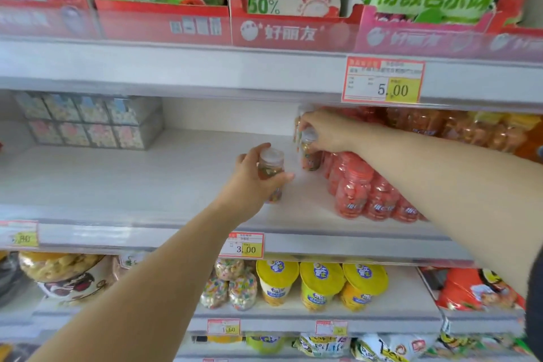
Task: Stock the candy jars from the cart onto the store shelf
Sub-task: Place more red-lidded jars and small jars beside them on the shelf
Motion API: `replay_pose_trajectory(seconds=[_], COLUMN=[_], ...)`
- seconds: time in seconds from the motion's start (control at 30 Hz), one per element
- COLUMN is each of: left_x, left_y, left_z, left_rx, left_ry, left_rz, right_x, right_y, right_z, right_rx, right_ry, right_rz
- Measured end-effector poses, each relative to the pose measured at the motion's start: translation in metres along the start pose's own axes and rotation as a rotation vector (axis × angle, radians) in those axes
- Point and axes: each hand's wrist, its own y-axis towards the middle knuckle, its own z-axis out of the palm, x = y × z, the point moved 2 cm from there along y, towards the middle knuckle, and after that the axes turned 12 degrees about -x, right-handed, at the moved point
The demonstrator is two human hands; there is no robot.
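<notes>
Holding candy at a smooth white shelf (147, 173).
Far left, stacked square pastel boxes (88, 120), glossy, at the back of the shelf. Mid-frame, gripping with the left hand (249, 182), fingers curled round it, a small round clear-plastic jar (271, 167): white lid, mixed-colour sweets, upright, low over the shelf. Further right, pinching with the right hand (326, 132) a second jar (310, 156) by its pale lid, just beside shrink-wrapped red jars (358, 191).

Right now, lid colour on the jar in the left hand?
White lid on the jar the left hand grips; head view.
</notes>
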Motion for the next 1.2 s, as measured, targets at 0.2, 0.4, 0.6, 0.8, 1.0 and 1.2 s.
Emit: replay_pose_trajectory(seconds=[0.2, 0.4, 0.6, 0.8, 1.0, 1.2], left_x=[-0.005, -0.012, -0.007, -0.005, -0.006, -0.008], left_y=[0.008, 0.012, 0.021, 0.026, 0.025, 0.024], left_z=[0.017, 0.055, 0.07, 0.075, 0.078, 0.078], left_rx=[-0.034, -0.066, -0.086, -0.094, -0.027, 0.038], left_ry=[0.071, 0.006, 0.013, 0.006, 0.061, 0.165], left_rz=[-0.029, -0.056, -0.092, -0.089, -0.028, 0.04], right_x=[-0.007, -0.011, -0.018, -0.019, -0.019, -0.013], right_y=[0.006, 0.001, -0.014, -0.019, -0.015, -0.022], right_z=[-0.001, -0.008, -0.023, -0.022, -0.019, -0.025], right_rx=[-0.036, -0.07, 0.005, 0.04, 0.039, 0.019], right_ry=[-0.021, 0.091, 0.294, 0.201, 0.154, 0.169], right_rz=[0.063, 0.023, -0.077, -0.139, -0.108, -0.085])
